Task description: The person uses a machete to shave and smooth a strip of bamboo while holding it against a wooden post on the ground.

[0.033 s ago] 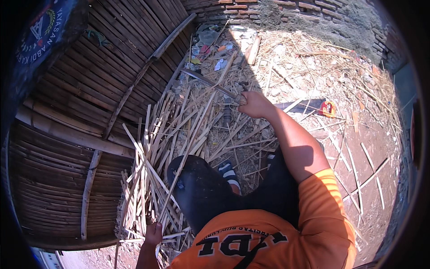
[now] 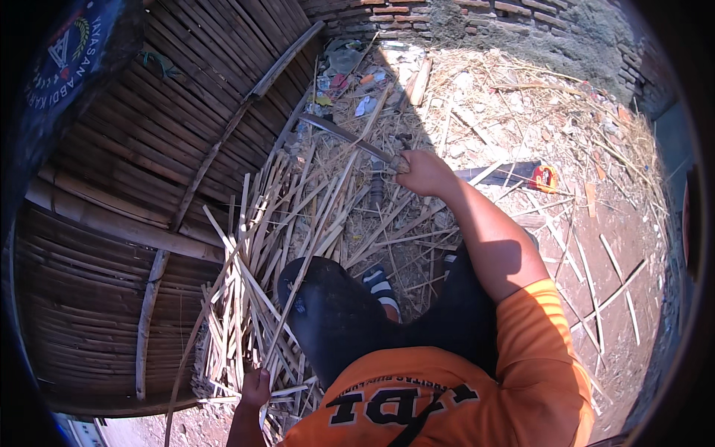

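Observation:
My right hand (image 2: 421,173) is wrapped round the handle of a machete (image 2: 339,132), its long blade pointing up and left. At the lower left, my left hand (image 2: 257,386) is closed round a long bamboo strip (image 2: 293,298). That strip slants up past my left knee and crosses the blade. Beside my left hand lies a loose heap of split bamboo strips (image 2: 237,290). A thin brown strand (image 2: 186,357) curves down to the left of the heap.
A slatted bamboo wall (image 2: 89,276) rises on the left. A saw-like tool with an orange handle (image 2: 546,179) lies right of my right forearm. Litter (image 2: 365,106) and dry straw cover the far ground before a brick wall (image 2: 506,30). My sandalled foot (image 2: 381,287) is between my knees.
The thin brown strand at the lower left has swung out into a longer curve. Both hands, the machete and the held strip stay almost where they were.

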`<state>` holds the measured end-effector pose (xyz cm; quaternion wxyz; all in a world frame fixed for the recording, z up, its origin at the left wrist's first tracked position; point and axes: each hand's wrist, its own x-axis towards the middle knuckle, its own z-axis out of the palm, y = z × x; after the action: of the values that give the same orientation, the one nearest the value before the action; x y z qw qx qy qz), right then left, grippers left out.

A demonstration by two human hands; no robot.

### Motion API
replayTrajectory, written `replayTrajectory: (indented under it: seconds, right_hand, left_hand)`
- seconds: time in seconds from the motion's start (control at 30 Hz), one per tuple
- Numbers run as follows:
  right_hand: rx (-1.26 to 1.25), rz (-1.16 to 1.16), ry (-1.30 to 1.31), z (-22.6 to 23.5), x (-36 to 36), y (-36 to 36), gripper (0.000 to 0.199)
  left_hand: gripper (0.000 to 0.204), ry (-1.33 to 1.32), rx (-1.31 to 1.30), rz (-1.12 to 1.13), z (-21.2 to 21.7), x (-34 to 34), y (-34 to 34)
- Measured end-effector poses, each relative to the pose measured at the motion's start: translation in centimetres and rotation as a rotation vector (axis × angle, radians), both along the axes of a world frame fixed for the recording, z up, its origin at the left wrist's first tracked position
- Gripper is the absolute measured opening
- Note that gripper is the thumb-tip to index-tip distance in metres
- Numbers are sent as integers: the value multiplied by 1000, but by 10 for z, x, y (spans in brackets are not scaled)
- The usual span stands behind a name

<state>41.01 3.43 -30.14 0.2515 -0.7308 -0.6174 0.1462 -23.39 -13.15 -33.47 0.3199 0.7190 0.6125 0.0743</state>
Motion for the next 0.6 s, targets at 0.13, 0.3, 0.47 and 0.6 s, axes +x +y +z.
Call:
replayTrajectory:
  seconds: [0.13,0.3,0.47,0.6]
  right_hand:
    - [0,-93,-34,25,-13,-14,36]
    - [15,-109,28,32,-20,-20,35]
    - [-40,-116,-56,38,-26,-27,30]
    - [-33,75,-233,35,-39,-29,23]
  left_hand:
    - [36,53,64,53,-4,-5,7]
    - [30,15,214,27,12,38,8]
    - [36,106,328,-59,20,83,2]
    - [49,18,230,-43,0,54,14]
